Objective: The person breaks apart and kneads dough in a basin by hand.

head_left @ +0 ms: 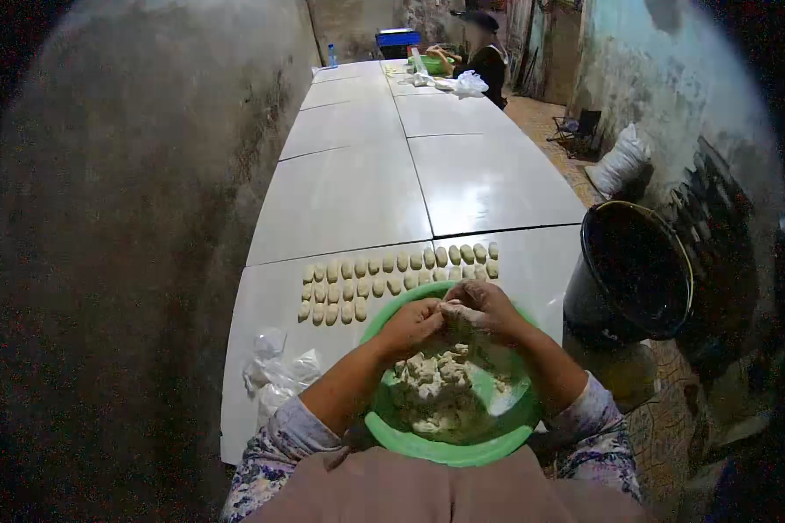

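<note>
My left hand (412,329) and my right hand (482,309) meet over the far part of a green basin (449,451). Fingers of both are closed together around a small pale piece, probably dough, mostly hidden between them. White residue coats my right fingers. Below the hands, a crumbly mass of pale dough (436,392) lies in the basin. Just beyond the rim, rows of small oval dough pieces (347,268) are lined up on the white table (340,209); the nearest row is shorter and sits at the left.
Crumpled plastic bags (279,375) lie left of the basin. A large black bucket (632,270) stands to the right, near a white sack (621,161). At the table's far end a person (487,61) sits by another green basin (432,64).
</note>
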{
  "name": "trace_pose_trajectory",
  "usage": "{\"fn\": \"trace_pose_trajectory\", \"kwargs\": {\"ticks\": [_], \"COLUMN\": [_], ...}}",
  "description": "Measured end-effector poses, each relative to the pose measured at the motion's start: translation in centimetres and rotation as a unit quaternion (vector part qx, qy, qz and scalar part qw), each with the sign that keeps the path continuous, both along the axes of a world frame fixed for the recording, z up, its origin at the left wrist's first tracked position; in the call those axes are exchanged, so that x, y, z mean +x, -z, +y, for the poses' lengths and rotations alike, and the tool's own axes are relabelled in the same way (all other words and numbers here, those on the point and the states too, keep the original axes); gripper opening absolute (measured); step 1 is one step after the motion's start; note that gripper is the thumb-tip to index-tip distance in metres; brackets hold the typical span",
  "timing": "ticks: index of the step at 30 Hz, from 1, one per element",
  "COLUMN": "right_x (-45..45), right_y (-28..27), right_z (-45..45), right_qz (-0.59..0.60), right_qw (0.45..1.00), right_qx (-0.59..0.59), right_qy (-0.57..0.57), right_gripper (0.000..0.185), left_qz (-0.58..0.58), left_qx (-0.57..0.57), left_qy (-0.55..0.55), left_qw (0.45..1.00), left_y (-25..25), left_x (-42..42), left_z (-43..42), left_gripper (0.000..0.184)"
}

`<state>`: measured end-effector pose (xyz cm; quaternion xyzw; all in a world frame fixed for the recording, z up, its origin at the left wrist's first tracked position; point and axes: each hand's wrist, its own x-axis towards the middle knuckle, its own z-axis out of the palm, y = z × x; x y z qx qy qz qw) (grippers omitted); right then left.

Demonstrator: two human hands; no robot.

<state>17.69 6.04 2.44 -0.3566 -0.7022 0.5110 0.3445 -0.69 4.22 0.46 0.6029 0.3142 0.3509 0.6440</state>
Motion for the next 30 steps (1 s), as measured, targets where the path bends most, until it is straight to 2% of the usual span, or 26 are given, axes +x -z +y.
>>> {"fn": "trace_pose_trajectory", "kwargs": {"ticks": [1, 2, 3, 4, 5, 8, 9, 10, 11, 13, 14, 15, 17, 20, 22, 24, 26, 27, 28, 29, 30], "right_x": [0.0, 0.0, 0.0, 0.1, 0.2, 0.1, 0.1, 0.0, -0.1, -0.1, -0.1, -0.1, -0.3, -0.4, -0.2, -0.2, -0.2, -0.2, 0.3, 0.2, 0.1], "right_y": [-0.2, 0.4, 0.7, 0.9, 0.9, 0.6, 0.3, -0.2, -0.4, 0.6, 0.8, 0.9, -0.1, 0.1, 0.2, -0.7, -0.7, -0.7, -1.0, -0.7, -0.2], "right_z": [-0.1, 0.4, 0.5, 0.6, 0.6, 0.6, 0.5, 0.4, 0.3, 0.6, 0.7, 0.7, 0.3, 0.3, 0.4, 0.1, 0.1, 0.1, 0.3, 0.3, 0.4], "right_qz": [0.001, -0.07, -0.069, -0.077, -0.085, -0.114, -0.115, -0.093, -0.072, -0.077, -0.036, 0.007, -0.017, 0.008, -0.066, -0.15, -0.15, -0.149, -0.202, -0.202, -0.133], "right_qw": [1.0, 0.997, 0.997, 0.993, 0.986, 0.979, 0.979, 0.989, 0.995, 0.995, 0.998, 0.998, 0.998, 0.998, 0.989, 0.958, 0.965, 0.971, 0.954, 0.954, 0.983], "right_qx": [0.018, 0.035, 0.034, 0.087, 0.139, 0.151, 0.152, 0.093, 0.034, 0.011, -0.01, -0.031, -0.027, -0.008, 0.12, 0.241, 0.211, 0.181, 0.219, 0.219, 0.124], "right_qy": [-0.014, 0.012, 0.012, 0.023, 0.034, 0.072, 0.072, 0.063, 0.053, 0.059, 0.059, 0.061, 0.059, 0.059, 0.047, 0.046, 0.051, 0.054, 0.038, 0.038, 0.034], "right_gripper": [0.014, 0.011, 0.011, 0.011, 0.011, 0.014, 0.014, 0.015, 0.016, 0.018, 0.021, 0.024, 0.027, 0.026, 0.025, 0.021, 0.022, 0.023, 0.019, 0.019, 0.016], "left_qz": [0.001, 0.037, 0.073, 0.111, 0.111, 0.064, 0.092, 0.12, 0.119, 0.121, 0.154, 0.154, 0.08, 0.146, 0.169, 0.157, 0.145, 0.122, 0.1, 0.099, 0.107], "left_qx": [-0.001, -0.002, -0.003, 0.063, 0.063, 0.019, 0.077, 0.134, 0.134, -0.044, -0.033, -0.033, -0.078, -0.056, -0.041, -0.031, -0.021, 0.04, 0.101, 0.1, 0.049], "left_qy": [0.001, 0.019, 0.038, 0.016, 0.017, -0.02, -0.079, -0.138, -0.141, -0.109, -0.125, -0.125, -0.103, -0.102, -0.094, -0.093, -0.092, -0.131, -0.168, -0.169, -0.162], "left_qw": [1.0, 0.999, 0.997, 0.992, 0.992, 0.998, 0.99, 0.974, 0.974, 0.986, 0.98, 0.98, 0.988, 0.982, 0.98, 0.983, 0.985, 0.983, 0.975, 0.976, 0.98], "left_y": [0.3, 1.0, 1.4, 1.4, 1.4, 1.0, 0.8, 0.5, 0.3, -0.3, -4.1, -3.9, -3.2, -3.7, -3.7, -3.4, -2.4, -1.2, -1.2, -1.2, -1.3], "left_x": [-0.1, -0.4, -0.6, -0.5, -0.4, -0.1, 0.0, 0.0, -0.2, -0.9, -0.6, -0.7, -0.8, -0.9, -0.9, -0.9, -0.7, -0.6, -0.4, -0.6, -0.8], "left_z": [0.2, 0.6, 0.8, 1.0, 0.9, 0.5, 0.4, 0.3, 0.3, 0.8, -0.8, -0.7, -0.4, -0.2, -0.1, -0.1, 0.1, 0.4, 0.4, 0.4, 0.5], "left_gripper": [0.02, 0.025, 0.03, 0.03, 0.03, 0.03, 0.028, 0.027, 0.027, 0.03, 0.03, 0.03, 0.031, 0.03, 0.029, 0.028, 0.028, 0.025, 0.023, 0.023, 0.021]}}
